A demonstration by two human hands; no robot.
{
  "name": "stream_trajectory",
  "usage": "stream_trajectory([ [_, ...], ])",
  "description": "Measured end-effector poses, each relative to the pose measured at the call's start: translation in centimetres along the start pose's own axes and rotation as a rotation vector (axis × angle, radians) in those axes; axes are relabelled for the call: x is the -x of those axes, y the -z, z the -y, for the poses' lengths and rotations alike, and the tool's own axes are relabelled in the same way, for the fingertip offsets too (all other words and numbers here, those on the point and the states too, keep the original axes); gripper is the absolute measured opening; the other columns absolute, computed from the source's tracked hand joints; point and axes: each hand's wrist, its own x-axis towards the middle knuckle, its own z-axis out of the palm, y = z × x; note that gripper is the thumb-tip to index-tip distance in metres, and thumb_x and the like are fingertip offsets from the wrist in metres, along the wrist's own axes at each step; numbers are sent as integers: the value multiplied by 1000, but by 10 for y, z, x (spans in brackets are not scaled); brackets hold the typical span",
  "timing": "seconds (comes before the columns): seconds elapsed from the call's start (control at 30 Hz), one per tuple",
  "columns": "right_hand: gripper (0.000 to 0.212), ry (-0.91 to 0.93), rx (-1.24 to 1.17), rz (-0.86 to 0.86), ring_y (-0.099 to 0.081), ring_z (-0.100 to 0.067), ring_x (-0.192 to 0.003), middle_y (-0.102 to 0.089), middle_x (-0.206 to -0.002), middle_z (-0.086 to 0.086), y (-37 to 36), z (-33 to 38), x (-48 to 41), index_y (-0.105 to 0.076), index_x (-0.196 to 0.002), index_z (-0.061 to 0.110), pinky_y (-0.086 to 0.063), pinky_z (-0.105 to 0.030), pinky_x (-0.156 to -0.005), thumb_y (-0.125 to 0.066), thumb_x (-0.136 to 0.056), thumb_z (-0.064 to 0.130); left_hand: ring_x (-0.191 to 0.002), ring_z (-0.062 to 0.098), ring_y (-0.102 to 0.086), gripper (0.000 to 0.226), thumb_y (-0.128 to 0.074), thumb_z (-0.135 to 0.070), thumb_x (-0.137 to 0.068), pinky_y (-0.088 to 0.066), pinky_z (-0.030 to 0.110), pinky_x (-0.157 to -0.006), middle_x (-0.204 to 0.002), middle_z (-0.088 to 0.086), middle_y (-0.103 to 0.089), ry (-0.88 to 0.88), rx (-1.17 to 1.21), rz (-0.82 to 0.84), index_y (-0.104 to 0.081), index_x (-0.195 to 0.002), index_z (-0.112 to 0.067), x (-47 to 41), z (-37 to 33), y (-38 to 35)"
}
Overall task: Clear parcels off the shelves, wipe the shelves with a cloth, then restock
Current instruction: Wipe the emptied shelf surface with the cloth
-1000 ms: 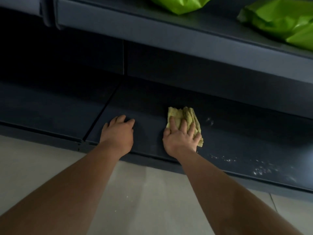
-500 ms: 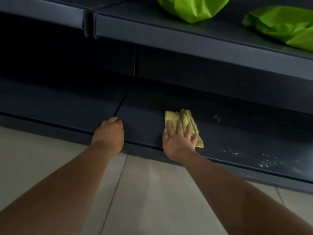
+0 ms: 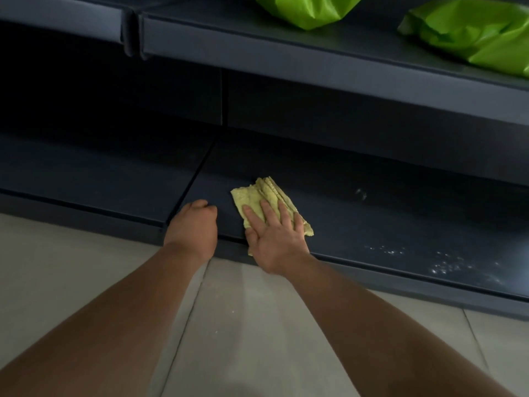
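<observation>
Right hand (image 3: 274, 242) and cloth (image 3: 257, 196) are sliding left, closing on the left hand (image 3: 193, 224).

Count:
- One yellow-green cloth, lying on the bottom shelf (image 3: 372, 224) under flat, spread fingers.
- Two green parcels sitting on the upper shelf (image 3: 257, 50): centre parcel (image 3: 306, 10) and right parcel (image 3: 472, 32).

Left fingers are curling on the shelf edge, holding nothing.
</observation>
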Motion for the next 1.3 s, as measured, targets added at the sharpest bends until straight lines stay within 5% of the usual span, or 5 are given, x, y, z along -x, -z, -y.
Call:
stream_trajectory([
  [0.4, 51, -203, -6, -43, 13, -20, -147, 10, -160, 10, 11, -158, 57, 8, -148, 46, 5, -48, -119, -10, -100, 48, -120, 28, -47, 31, -45, -4, -93, -42, 36, -94, -137, 7, -45, -193, 33, -9, -54, -122, -10, -13, -127, -30],
  [0.67, 49, -4, 13, -13, 12, -22, -147, 6, -161, 8, 26, -187, 15, -3, -148, 50, 8, -48, -118, -17, -102, 44, -116, 25, -51, 26, -44, -9, -95, -46, 35, -89, -134, 6, -47, -173, 21, -16, -56, -119, -10, -43, -158, -37],
  [0.77, 49, -37, 9, -5, 11, -23, -147, 6, -161, 8, 32, -191, -17, -2, -148, 50, 7, -49, -118, -17, -101, 43, -105, 23, -54, 18, -43, -13, -96, -47, 35, -79, -121, 3, -53, -213, -30, -35, -56, -108, -14, -52, -161, -39],
  [1.07, 60, -441, -72, -50, 16, -29, -146, 9, -161, 6, 40, -229, -55, 1, -150, 44, 8, -56, -115, -29, -98, 44, -118, 32, -48, 38, -30, -34, -102, -44, 38, -78, -142, -1, -43, -242, -154, 8, -44, -137, -30, -87, -181, -44],
  [1.3, 57, -256, -29, -49, 17, -24, -146, 11, -160, 9, 43, -221, -87, 0, -151, 41, 8, -54, -116, -20, -99, 49, -128, 44, -36, 41, -36, -32, -100, -43, 54, -93, -147, -3, -36, -187, -159, 26, -36, -140, -36, -97, -201, -55],
])
